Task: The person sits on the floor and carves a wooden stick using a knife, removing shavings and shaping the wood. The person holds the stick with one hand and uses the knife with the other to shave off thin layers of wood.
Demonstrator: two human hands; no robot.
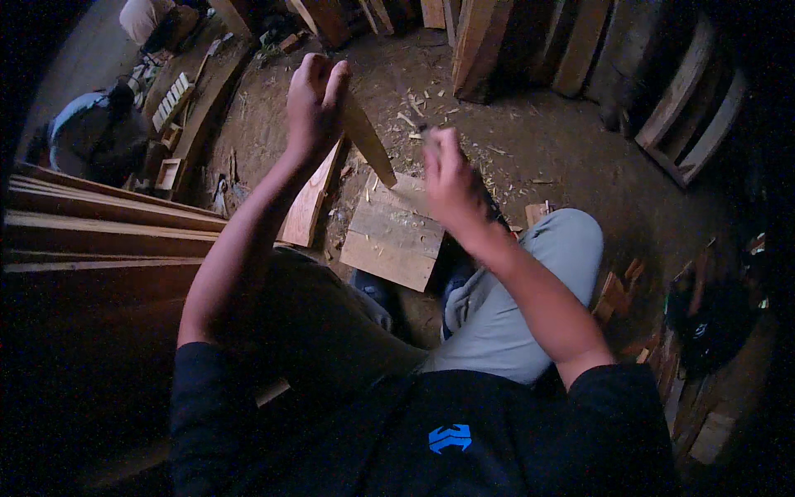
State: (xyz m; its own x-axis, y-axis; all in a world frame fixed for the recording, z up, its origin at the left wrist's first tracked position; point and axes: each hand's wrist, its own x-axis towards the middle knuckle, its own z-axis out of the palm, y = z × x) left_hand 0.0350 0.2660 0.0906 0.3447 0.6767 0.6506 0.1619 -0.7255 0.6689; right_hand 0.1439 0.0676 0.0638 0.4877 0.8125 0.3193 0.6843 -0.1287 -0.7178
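Observation:
My left hand (316, 103) is raised and closed around the upper end of a flat, tapering strip of wood (368, 145). The strip slants down to the right, its lower tip at the far edge of a low wooden block (389, 258) between my feet. Just right of the strip, my right hand (454, 186) is closed and partly smeared by motion. A dark end of something pokes out above its fingers, and a pale blur lies beside it, so I cannot make out the tool's kind. Wood shavings (403, 222) lie on the block.
Shavings (493, 151) litter the dirt floor past the block. A plank (313, 199) lies left of it, beside stacked long boards (108, 224). Thick timbers (480, 50) lean at the back, a wooden frame (691, 108) at right. Another person (87, 132) crouches far left.

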